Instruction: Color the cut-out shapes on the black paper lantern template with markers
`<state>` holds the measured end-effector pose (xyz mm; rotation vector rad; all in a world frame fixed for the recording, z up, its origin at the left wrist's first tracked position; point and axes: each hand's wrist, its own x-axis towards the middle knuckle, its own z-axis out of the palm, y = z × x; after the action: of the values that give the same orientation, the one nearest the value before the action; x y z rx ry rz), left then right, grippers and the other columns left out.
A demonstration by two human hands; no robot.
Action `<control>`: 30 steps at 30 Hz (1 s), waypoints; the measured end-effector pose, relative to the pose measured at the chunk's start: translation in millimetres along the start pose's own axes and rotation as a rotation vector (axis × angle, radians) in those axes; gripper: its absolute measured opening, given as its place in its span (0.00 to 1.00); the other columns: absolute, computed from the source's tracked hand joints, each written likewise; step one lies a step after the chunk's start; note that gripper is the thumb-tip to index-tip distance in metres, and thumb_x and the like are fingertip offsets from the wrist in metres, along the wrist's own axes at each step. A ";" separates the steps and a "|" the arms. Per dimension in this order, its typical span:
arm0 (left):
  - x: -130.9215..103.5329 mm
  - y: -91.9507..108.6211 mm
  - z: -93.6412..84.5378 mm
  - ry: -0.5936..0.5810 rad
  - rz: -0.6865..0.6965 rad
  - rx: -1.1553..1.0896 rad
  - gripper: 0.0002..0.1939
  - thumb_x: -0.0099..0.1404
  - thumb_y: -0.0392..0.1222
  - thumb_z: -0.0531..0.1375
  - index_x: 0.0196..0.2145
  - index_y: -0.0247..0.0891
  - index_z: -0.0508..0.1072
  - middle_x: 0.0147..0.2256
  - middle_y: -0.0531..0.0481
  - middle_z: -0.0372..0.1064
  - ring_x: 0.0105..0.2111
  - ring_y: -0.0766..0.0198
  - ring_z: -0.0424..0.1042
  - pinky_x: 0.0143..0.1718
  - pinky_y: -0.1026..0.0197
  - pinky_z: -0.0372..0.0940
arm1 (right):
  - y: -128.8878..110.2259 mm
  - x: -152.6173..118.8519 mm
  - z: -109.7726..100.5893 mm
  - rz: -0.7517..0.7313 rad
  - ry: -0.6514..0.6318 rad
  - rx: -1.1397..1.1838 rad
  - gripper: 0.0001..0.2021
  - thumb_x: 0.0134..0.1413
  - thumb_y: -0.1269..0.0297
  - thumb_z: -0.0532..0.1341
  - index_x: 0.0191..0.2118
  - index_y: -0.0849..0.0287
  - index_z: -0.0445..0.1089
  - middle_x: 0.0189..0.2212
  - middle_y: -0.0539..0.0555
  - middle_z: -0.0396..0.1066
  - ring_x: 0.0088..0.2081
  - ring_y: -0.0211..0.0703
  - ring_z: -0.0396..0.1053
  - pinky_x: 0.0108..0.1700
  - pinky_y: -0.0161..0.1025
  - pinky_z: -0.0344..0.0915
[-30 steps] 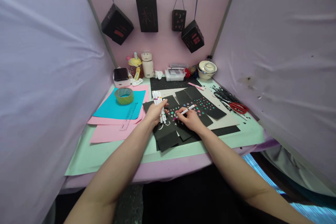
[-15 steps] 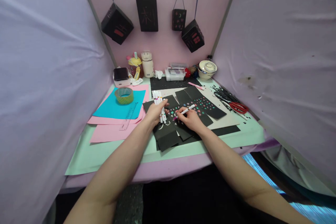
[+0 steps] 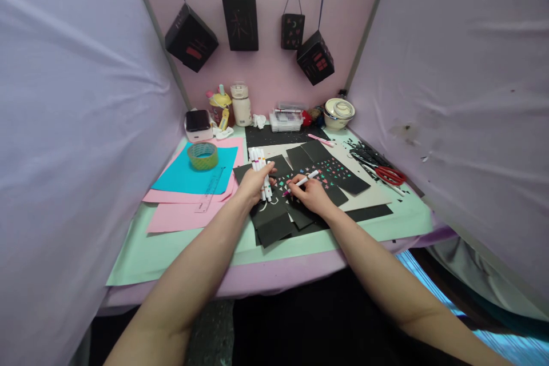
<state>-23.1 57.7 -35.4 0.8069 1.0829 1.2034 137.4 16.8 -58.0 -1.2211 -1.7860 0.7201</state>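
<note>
Several white markers [image 3: 258, 159] stand bundled in my left hand [image 3: 256, 182], which is closed around them over the left part of the black paper. My right hand [image 3: 309, 194] grips a single white marker [image 3: 307, 178] with a purple tip, pointing down and left at the sheet. Under both hands lies the black paper [image 3: 274, 230], a cut shape with flaps. Small coloured shapes [image 3: 332, 171], such as stars, hearts and triangles, cover its middle and right. Part of the paper is hidden beneath my hands.
Blue paper [image 3: 171, 174] and pink sheets [image 3: 171, 218] lie left, under a tape roll [image 3: 203, 156] and a clear ruler [image 3: 210, 190]. Red-handled scissors [image 3: 389, 175] rest among black scraps at right. A cream bottle [image 3: 241, 106] and a bowl [image 3: 338, 114] stand behind. Black paper boxes [image 3: 240, 22] hang above.
Both hands stay almost where they were, still holding the markers. The view has shifted very slightly; nothing else visibly differs.
</note>
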 end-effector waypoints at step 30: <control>-0.7 -5.8 1.0 -0.046 0.052 0.094 0.17 0.48 0.46 0.65 0.34 0.32 0.71 0.32 0.43 0.72 0.16 0.71 0.64 0.17 0.67 0.59 | 1.2 0.1 0.0 -0.012 0.001 -0.019 0.09 0.52 0.61 0.53 0.26 0.58 0.66 0.20 0.48 0.68 0.22 0.35 0.63 0.27 0.32 0.57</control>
<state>-20.3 55.9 -40.3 0.9360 1.0932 1.1780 138.0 17.3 -58.9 -1.2223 -1.8017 0.6966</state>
